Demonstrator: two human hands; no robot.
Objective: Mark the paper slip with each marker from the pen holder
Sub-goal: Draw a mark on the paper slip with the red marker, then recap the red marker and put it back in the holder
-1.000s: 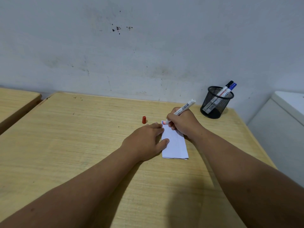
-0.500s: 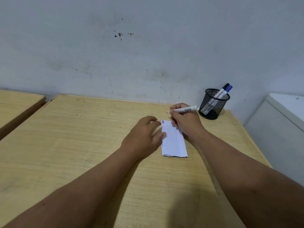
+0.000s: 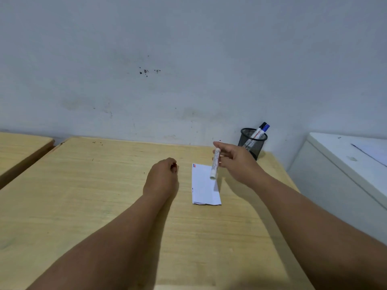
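Observation:
The white paper slip [image 3: 206, 186] lies flat on the wooden desk [image 3: 104, 195], with blue and red marks at its far left corner. My right hand [image 3: 235, 162] hovers over the slip's far right corner and pinches a white marker [image 3: 215, 164] that hangs almost upright, rear end down. My left hand [image 3: 162, 177] rests on the desk left of the slip, fingers curled around a small red cap [image 3: 173, 164] that barely shows. The black mesh pen holder [image 3: 253, 143] stands at the desk's far right corner with a black-capped and a blue-capped marker [image 3: 266, 127] in it.
A pale wall runs right behind the desk. A second wooden desk [image 3: 21, 149] stands to the left across a narrow gap. A white cabinet [image 3: 343, 164] stands close to the desk's right edge.
My right hand lifted the marker off the slip and swung it from slanted to hanging upright. My left hand left the slip, moved left and closed over the red cap that stood on the desk.

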